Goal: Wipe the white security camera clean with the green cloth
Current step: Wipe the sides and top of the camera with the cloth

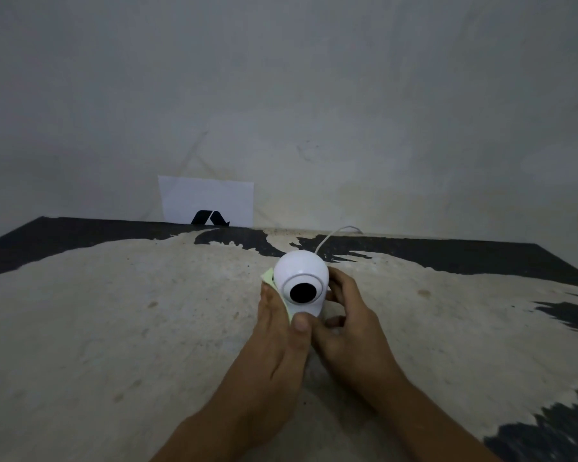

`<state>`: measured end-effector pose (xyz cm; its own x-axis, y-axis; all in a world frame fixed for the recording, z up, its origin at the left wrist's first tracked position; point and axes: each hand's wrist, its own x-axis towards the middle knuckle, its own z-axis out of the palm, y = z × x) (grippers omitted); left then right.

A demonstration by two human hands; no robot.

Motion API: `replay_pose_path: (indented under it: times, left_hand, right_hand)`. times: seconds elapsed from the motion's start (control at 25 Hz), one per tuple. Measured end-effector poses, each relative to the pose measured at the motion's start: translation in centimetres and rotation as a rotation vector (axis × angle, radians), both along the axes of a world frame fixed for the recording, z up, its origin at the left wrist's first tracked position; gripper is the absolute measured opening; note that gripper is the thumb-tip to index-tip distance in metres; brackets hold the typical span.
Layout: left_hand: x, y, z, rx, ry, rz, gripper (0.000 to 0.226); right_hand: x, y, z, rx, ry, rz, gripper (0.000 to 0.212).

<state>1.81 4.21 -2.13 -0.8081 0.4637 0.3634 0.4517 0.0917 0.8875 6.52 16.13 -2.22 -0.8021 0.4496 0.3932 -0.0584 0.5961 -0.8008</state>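
The white security camera [302, 273], round with a black lens facing me, stands on the worn table [114, 311] a little right of centre. Its white cable [331, 236] runs back toward the wall. My left hand [277, 331] presses the pale green cloth [268, 275] flat against the camera's left side; only a corner and a thin edge of the cloth show past my fingers. My right hand [347, 325] grips the camera's lower right side and base, which it hides.
A white sheet with a black logo [207, 201] leans against the grey wall at the table's far edge. The tabletop is beige with black patches along the back and right side.
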Motion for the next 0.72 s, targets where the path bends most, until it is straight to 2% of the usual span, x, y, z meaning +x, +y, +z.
replay_pose_path:
  times: [0.08,0.16,0.28,0.4,0.52,0.64,0.72]
  left_hand:
    - [0.4,-0.4,-0.4,-0.14,0.013,-0.047,0.089]
    - [0.4,-0.9,-0.3,-0.21,0.06,-0.057,0.07]
    - [-0.1,-1.1,-0.3,-0.144,0.188,0.113,0.052]
    - [0.0,-1.7,0.7,-0.115,0.249,0.175,0.038]
    - [0.2,-2.9,1.0,-0.146,0.205,0.203,0.036]
    - [1.3,-4.1,1.4,-0.037,0.136,0.155,0.032]
    - [2.2,-4.5,1.8,0.026,0.032,0.068,0.022]
  right_hand:
    - [0.0,0.0,0.1,-0.018,0.001,-0.007,0.066]
    - [0.1,-0.1,0.2,-0.023,0.007,-0.003,0.066]
    - [0.2,0.0,0.2,-0.01,0.018,-0.02,0.066]
    - [0.4,0.0,0.2,0.017,0.016,-0.019,0.065]
    - [0.7,0.2,0.1,0.038,0.002,-0.014,0.064]
    - [1.4,0.1,0.6,0.113,-0.013,-0.05,0.059]
    - [2.5,-0.2,1.3,0.123,0.095,-0.146,0.046]
